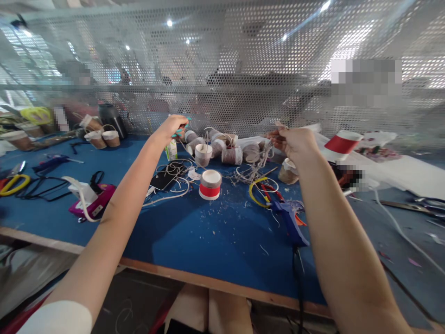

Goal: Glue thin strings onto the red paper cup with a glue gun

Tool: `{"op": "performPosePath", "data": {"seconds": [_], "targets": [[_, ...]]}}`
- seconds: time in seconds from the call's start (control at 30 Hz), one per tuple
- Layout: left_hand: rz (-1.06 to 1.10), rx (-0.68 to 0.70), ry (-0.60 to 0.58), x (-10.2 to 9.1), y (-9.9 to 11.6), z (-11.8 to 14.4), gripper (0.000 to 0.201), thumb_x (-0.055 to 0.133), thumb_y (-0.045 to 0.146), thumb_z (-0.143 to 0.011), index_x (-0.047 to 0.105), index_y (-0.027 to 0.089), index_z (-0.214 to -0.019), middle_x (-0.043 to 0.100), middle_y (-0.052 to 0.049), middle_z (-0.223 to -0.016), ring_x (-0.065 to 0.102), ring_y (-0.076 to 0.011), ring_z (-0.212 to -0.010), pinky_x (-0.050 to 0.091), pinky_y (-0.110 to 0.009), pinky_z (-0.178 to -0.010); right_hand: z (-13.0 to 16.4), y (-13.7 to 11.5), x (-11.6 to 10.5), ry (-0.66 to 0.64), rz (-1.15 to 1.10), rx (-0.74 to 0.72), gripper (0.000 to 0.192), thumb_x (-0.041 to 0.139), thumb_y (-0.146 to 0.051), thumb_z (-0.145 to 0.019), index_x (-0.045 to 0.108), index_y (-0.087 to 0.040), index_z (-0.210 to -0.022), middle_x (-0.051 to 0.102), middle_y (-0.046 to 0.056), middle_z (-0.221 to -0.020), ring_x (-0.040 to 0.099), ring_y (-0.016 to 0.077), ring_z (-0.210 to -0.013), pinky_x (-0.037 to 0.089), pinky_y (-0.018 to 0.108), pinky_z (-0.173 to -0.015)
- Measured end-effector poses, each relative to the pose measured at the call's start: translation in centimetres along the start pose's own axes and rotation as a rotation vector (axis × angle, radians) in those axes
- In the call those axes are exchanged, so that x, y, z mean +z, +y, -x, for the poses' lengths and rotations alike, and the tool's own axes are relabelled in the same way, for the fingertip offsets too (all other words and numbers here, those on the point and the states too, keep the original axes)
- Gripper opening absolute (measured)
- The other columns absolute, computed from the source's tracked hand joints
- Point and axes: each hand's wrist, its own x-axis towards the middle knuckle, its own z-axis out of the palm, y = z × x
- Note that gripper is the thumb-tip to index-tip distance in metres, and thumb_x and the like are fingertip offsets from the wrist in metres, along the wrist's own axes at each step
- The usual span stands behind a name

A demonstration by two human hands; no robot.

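Both my arms reach out over a blue table (194, 236). My left hand (174, 126), nails painted teal, is closed on a thin pale string that runs down toward a twine-wrapped cup (203, 154). My right hand (294, 141) is closed on the other part of the string, near a tangle of twine (251, 172). Several twine-wrapped cups (232, 155) lie in a row between the hands. A red and white cup (210, 184) stands in front of them.
A blue glue gun (291, 221) and yellow-handled scissors (261, 191) lie at the right. A phone (166, 178) with cables, a pink device (91, 202) and a black bottle (111, 119) are at the left. A perforated metal screen (243, 69) closes the back.
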Motion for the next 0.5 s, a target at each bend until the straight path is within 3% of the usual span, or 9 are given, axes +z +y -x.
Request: {"op": "performPosePath", "data": {"seconds": [0.1, 0.23, 0.4, 0.5], "targets": [[0.022, 0.013, 0.056, -0.7, 0.3, 0.3, 0.030, 0.047, 0.012, -0.073, 0.033, 0.020, -0.048, 0.026, 0.007, -0.042, 0.025, -0.0045, -0.036, 0.026, -0.021, -0.043, 0.0, -0.3, -0.3, 0.033, -0.061, 0.187, 0.032, 0.058, -0.035, -0.094, 0.059, -0.017, -0.121, 0.061, 0.011, -0.124, 0.063, 0.0207, -0.104, 0.055, 0.041, -0.088], [-0.045, -0.001, 0.196, -1.2, 1.1, 0.8, 0.030, 0.047, 0.008, -0.072, 0.033, 0.020, -0.048, 0.029, 0.007, -0.042, 0.026, -0.0053, -0.036, 0.026, -0.022, -0.043, 0.2, -0.7, -0.4, 0.048, -0.114, 0.263, 0.032, 0.058, -0.034, -0.094, 0.060, -0.017, -0.121, 0.060, 0.012, -0.125, 0.062, 0.0207, -0.105, 0.054, 0.040, -0.089], [-0.160, -0.014, 0.381, -2.6, 2.2, 1.3, 0.029, 0.048, 0.005, -0.078, 0.042, 0.019, -0.052, 0.034, 0.006, -0.044, 0.030, -0.0067, -0.042, 0.027, -0.023, -0.047, 0.1, -0.3, -0.4, 0.035, -0.069, 0.229, 0.033, 0.058, -0.034, -0.094, 0.059, -0.017, -0.122, 0.060, 0.011, -0.125, 0.062, 0.0210, -0.104, 0.054, 0.041, -0.088], [-0.207, -0.023, 0.505, -4.4, 2.8, 1.7, 0.027, 0.049, 0.005, -0.081, 0.046, 0.018, -0.058, 0.037, 0.006, -0.046, 0.033, -0.0075, -0.048, 0.031, -0.023, -0.051, -0.3, 0.4, -0.6, 0.042, 0.012, 0.086, 0.034, 0.059, -0.034, -0.093, 0.059, -0.015, -0.122, 0.060, 0.012, -0.124, 0.062, 0.0214, -0.105, 0.054, 0.041, -0.089]]}}
